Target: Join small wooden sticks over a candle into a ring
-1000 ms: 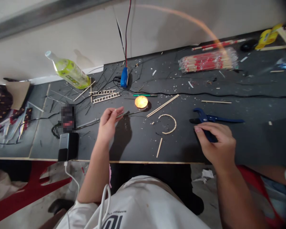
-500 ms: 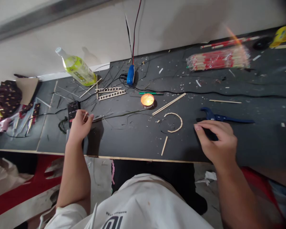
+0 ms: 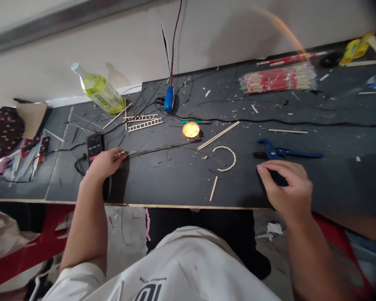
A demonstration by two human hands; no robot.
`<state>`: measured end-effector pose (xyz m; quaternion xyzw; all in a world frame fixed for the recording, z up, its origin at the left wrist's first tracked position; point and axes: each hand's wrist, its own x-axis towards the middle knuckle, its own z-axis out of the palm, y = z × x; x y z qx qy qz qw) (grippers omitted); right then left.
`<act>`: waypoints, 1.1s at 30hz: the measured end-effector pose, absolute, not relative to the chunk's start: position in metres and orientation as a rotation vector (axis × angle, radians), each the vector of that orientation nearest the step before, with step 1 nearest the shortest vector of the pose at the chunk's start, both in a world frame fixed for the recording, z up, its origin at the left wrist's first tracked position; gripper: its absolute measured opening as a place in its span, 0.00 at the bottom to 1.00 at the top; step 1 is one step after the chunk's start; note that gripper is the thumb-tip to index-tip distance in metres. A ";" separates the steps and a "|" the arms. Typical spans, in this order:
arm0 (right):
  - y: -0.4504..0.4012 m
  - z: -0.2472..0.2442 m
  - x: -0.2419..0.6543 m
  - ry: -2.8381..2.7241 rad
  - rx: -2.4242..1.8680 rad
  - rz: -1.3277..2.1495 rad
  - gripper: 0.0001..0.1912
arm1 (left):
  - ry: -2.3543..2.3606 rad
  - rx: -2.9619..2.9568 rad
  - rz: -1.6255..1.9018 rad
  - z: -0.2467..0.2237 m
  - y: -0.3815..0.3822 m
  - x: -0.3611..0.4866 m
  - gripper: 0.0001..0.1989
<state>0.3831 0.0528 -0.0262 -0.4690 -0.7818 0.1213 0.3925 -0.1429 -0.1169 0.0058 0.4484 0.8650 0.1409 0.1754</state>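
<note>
Wooden arc [image 3: 234, 159] between hands [image 3: 105, 164] [image 3: 286, 184], behind table edge [image 3: 188, 206]

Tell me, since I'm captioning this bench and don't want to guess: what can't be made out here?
All in the head view:
Whatever the left hand or right hand pinches: too small to tell.
Part of the blue cutter: behind the right hand.
Top of the phone: pixelated.
Wick of the tealight candle: lost in glare.
Patterned cloth: cut off by the left edge.

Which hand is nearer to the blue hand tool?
The right. In view, the right hand overlaps the near handle of the blue hand tool; the left hand is well to its left, beside the phone.
</note>
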 end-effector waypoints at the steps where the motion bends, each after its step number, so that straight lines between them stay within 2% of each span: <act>1: 0.053 -0.026 0.383 -1.984 -1.182 0.306 0.05 | 2.442 1.366 0.259 0.007 -0.116 -0.143 0.12; 4: 0.051 -0.020 0.378 -1.971 -1.154 0.307 0.04 | 2.476 1.531 0.023 0.017 -0.116 -0.140 0.13; 8: 0.039 0.001 0.359 -1.979 -1.099 0.397 0.01 | 2.678 1.468 0.166 0.046 -0.121 -0.129 0.13; 12: 0.016 0.022 0.320 -2.022 -1.004 0.801 0.03 | 2.367 1.132 0.960 0.069 -0.118 -0.099 0.11; 18: -0.010 0.034 0.255 -1.948 -0.994 1.532 0.17 | 1.477 0.661 1.394 0.049 -0.092 0.025 0.15; 21: -0.011 0.038 0.244 -1.861 -0.947 1.681 0.23 | 1.295 0.492 1.477 0.035 -0.082 0.087 0.16; 23: -0.009 0.039 0.247 -1.848 -0.898 1.697 0.21 | 1.251 0.440 1.538 0.032 -0.078 0.111 0.16; 26: -0.002 0.041 0.262 -1.866 -0.898 1.598 0.07 | 1.173 0.471 1.486 0.032 -0.073 0.123 0.16; 27: 0.001 0.042 0.268 -1.879 -0.905 1.553 0.06 | 1.162 0.504 1.475 0.032 -0.072 0.123 0.17; 30: 0.016 0.052 0.285 -1.860 -0.956 1.467 0.09 | 1.345 0.669 1.508 0.029 -0.069 0.110 0.16; 33: 0.036 0.070 0.300 -1.849 -1.045 1.235 0.10 | 1.852 0.993 1.441 0.021 -0.065 0.083 0.16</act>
